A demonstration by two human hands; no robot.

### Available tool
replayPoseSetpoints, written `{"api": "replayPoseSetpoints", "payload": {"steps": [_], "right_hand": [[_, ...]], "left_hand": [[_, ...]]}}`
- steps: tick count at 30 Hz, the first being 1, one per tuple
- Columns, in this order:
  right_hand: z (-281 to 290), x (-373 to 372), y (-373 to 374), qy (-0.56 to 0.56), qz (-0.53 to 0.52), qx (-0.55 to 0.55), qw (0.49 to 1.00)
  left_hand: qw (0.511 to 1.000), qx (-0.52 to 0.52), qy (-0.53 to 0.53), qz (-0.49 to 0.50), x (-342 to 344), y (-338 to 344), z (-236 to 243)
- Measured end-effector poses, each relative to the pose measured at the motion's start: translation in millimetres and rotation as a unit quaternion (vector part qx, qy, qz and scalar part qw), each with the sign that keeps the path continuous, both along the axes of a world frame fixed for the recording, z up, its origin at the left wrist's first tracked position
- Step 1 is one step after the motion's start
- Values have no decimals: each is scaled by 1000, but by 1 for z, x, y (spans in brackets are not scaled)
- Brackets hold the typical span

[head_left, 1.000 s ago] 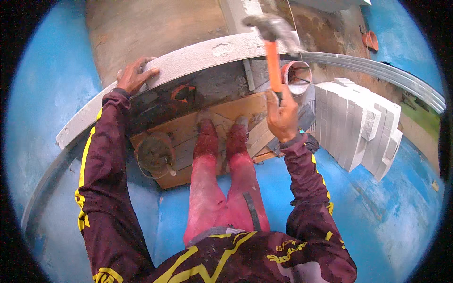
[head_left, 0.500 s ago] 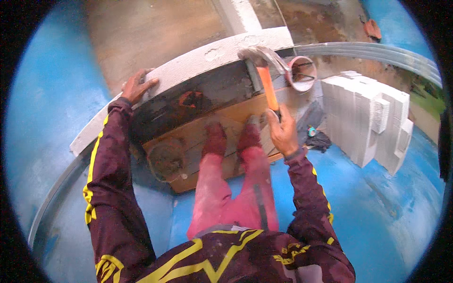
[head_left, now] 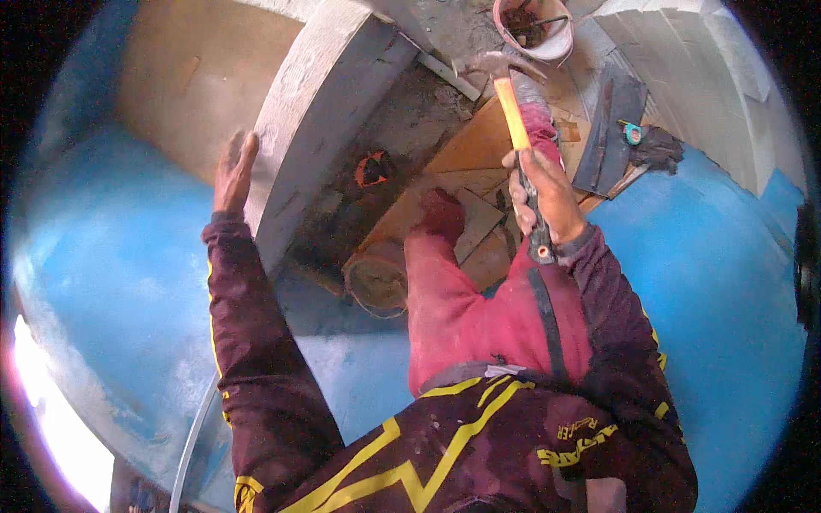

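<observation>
My right hand [head_left: 552, 195] is wrapped round the black grip of a claw hammer [head_left: 512, 111] with an orange shaft. The hammer's metal head points away from me and hangs clear of the long white block ledge [head_left: 299, 81]. Against the near part of that ledge rests my left hand [head_left: 233, 175], its fingers stretched out and nothing held. Whether its palm presses on the block I cannot tell. Beyond the hammer head stands a pale pink bucket [head_left: 558, 41] with dark stuff and a stick in it.
White blocks [head_left: 697, 64] are stacked at the far right. A dark board [head_left: 590, 167], a teal tape measure [head_left: 631, 132] and a black cloth [head_left: 660, 150] lie near them. My feet stand on wooden boards [head_left: 466, 141]. Near my left leg is a round tub [head_left: 376, 284].
The view has turned, so the ledge now runs more steeply. My right hand has taken the hammer off the ledge. My right leg has stepped forward and to the right. My left fingers have straightened.
</observation>
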State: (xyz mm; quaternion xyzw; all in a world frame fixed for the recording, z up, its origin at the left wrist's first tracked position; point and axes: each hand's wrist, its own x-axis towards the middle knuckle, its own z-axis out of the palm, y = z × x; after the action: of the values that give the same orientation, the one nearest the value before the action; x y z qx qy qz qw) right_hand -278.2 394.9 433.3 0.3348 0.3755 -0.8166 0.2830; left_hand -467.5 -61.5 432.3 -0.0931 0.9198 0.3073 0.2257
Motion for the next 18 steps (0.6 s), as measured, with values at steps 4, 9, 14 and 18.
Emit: {"api": "replayPoseSetpoints", "payload": {"steps": [4, 9, 14, 18], "right_hand": [[-26, -39, 27, -19, -46, -62, 997], [-52, -101, 51, -17, 27, -60, 998], [-77, -164, 56, -23, 79, -61, 995], [-90, -203, 45, -37, 115, -85, 989]], "left_hand": [[995, -87, -21, -34, -43, 58, -18], [971, -197, -114, -73, -59, 41, -31], [987, -28, -151, 57, -51, 16, -43], [983, -8, -150, 103, -48, 30, -39]]}}
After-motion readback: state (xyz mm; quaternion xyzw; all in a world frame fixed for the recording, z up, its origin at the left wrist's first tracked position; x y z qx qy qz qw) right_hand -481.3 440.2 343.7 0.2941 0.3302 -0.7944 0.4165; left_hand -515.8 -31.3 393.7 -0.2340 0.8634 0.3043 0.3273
